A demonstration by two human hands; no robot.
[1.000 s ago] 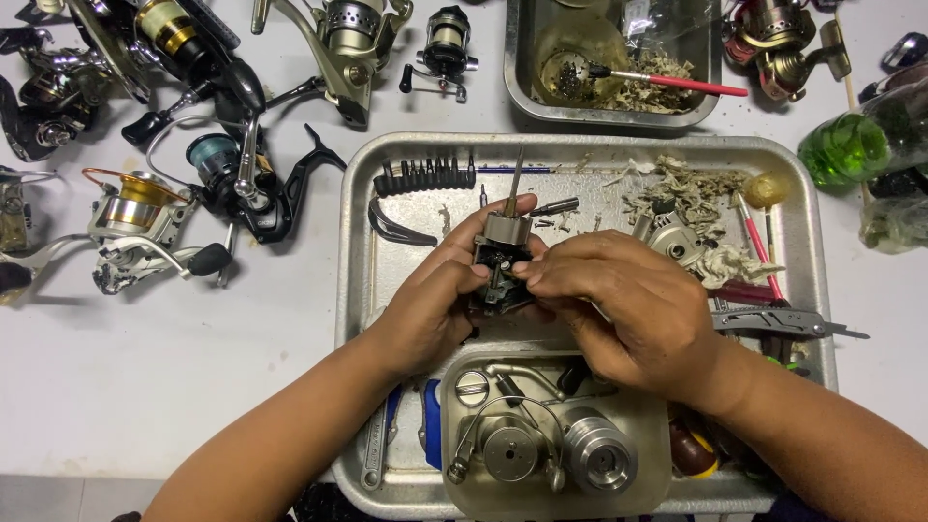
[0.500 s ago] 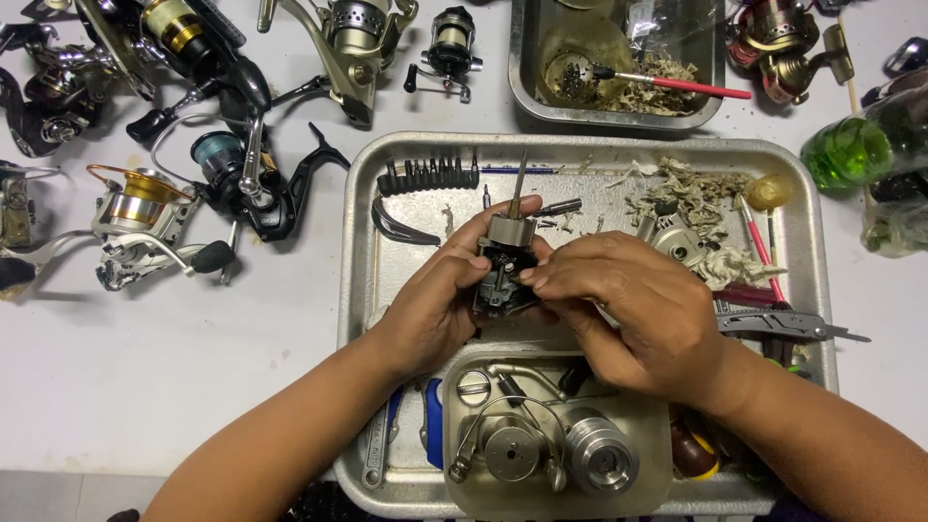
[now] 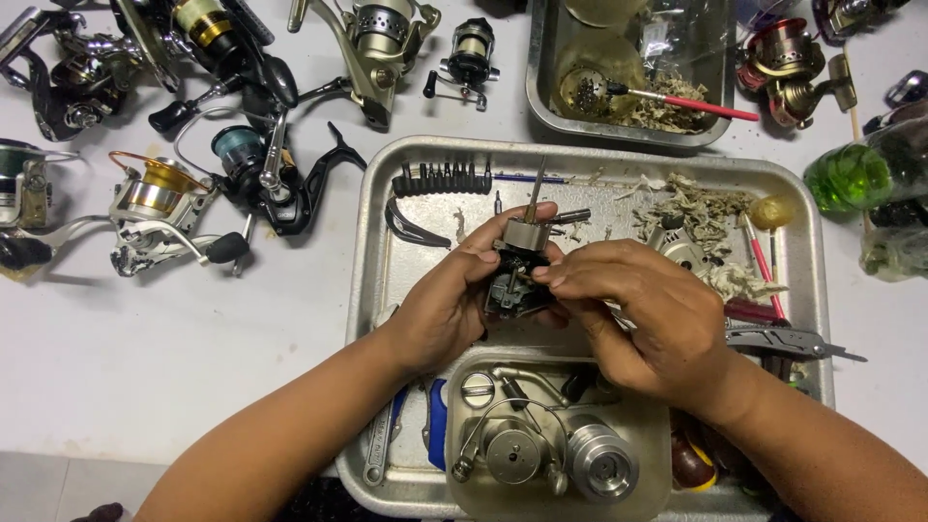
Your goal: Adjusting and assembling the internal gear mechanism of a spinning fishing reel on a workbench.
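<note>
Gripping one reel body, two hands, left hand, right hand

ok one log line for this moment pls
left hand: holds reel body | right hand: fingertips on it | over: metal tray | near: pliers

No packages, labels, signs, screens

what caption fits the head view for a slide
Both hands grip a dark stripped fishing reel body over a metal tray, whole reels alongside.
</note>
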